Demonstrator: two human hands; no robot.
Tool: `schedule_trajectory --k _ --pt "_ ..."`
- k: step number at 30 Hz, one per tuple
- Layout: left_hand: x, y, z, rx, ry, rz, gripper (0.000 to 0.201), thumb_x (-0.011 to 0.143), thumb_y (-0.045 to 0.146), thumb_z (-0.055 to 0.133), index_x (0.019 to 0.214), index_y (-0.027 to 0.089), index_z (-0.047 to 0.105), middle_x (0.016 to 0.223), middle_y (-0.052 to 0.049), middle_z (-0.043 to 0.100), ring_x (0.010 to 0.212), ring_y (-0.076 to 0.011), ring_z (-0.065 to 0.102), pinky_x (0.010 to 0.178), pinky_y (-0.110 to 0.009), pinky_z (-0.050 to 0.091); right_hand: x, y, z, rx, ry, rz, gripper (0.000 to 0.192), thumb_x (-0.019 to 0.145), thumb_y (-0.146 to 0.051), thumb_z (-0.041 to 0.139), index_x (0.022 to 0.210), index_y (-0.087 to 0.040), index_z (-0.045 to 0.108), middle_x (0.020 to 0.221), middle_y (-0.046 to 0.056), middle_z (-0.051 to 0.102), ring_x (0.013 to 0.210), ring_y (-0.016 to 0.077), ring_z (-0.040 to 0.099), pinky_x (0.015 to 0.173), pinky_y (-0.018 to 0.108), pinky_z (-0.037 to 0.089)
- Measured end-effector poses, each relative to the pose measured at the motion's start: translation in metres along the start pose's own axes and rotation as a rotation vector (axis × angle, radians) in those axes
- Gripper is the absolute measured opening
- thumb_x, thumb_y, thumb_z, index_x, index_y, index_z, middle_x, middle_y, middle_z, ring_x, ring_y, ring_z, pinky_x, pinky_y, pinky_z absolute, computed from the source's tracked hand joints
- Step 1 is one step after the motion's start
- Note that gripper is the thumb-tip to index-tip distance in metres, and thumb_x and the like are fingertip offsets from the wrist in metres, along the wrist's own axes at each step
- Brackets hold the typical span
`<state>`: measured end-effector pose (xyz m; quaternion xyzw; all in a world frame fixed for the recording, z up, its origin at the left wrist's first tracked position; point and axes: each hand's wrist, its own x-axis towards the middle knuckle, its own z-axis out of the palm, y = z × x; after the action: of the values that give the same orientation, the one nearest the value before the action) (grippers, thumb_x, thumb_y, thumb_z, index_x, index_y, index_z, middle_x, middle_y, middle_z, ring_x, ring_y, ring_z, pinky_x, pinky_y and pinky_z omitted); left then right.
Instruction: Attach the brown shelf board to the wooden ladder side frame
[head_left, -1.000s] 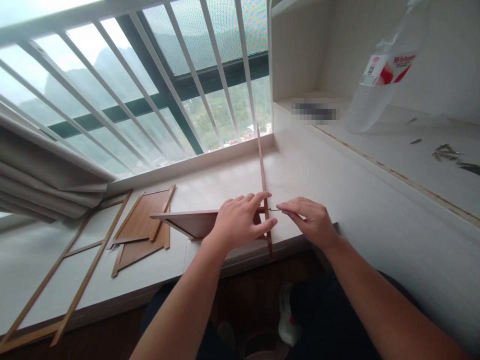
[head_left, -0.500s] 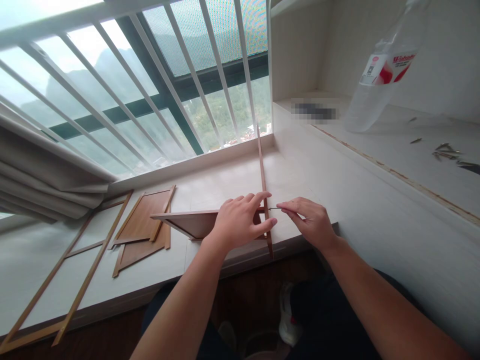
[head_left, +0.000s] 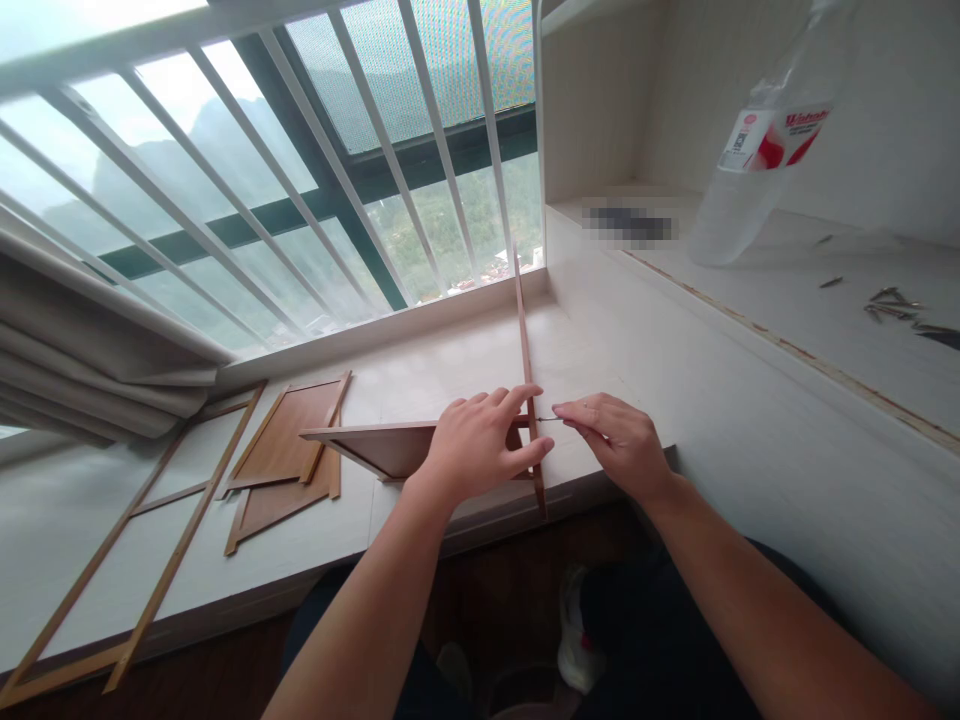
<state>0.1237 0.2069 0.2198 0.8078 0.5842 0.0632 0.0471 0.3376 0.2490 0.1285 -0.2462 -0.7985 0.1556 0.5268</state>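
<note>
Head view: the left hand (head_left: pixel 480 445) clasps the joint where a thin brown panel (head_left: pixel 375 445) meets an upright wooden strip (head_left: pixel 525 350) on the pale window ledge (head_left: pixel 450 370). The right hand (head_left: pixel 619 440) pinches a slim metal tool (head_left: pixel 546 418) against that strip. The strip likely is light, stiff along its length, and easily snapped; support it near the joint.
</note>
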Motion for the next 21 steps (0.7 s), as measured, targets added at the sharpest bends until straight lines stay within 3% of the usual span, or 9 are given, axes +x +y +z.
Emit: schedule_trajectory --k 6,13,21 --pt "-0.0005 0.0006 0.0004 -0.003 0.001 -0.001 0.057 0.093 0.066 0.047 0.143 0.039 0.044 0.124 0.001 0.071 0.111 -0.0278 0.069 0.093 -0.043 0.05 -0.0005 0.002 0.0028 0.007 0.01 -0.007 0.035 0.096 -0.008 0.06 0.123 -0.027 0.072 0.119 0.005 0.076 0.108 0.0173 0.072 0.095 0.035 0.059" --pt "-0.0003 0.0006 -0.0007 -0.007 -0.001 0.001 0.057 0.093 0.067 0.047 0.143 0.04 0.044 0.125 0.002 0.071 0.111 -0.0278 0.069 0.091 -0.043 0.05 -0.0017 0.0032 0.0047 0.047 0.003 0.048 0.024 0.098 -0.011 0.058 0.113 -0.023 0.073 0.099 0.004 0.075 0.091 0.0155 0.068 0.082 0.03 0.055" --pt "0.0 0.001 -0.001 -0.009 -0.002 0.001 0.058 0.093 0.068 0.046 0.143 0.039 0.045 0.123 0.0 0.071 0.11 -0.0271 0.069 0.091 -0.041 0.05 -0.0018 0.0001 0.0076 0.003 -0.01 0.08 0.019 0.1 -0.019 0.058 0.109 -0.023 0.074 0.088 0.004 0.072 0.085 0.0168 0.066 0.078 0.032 0.055"
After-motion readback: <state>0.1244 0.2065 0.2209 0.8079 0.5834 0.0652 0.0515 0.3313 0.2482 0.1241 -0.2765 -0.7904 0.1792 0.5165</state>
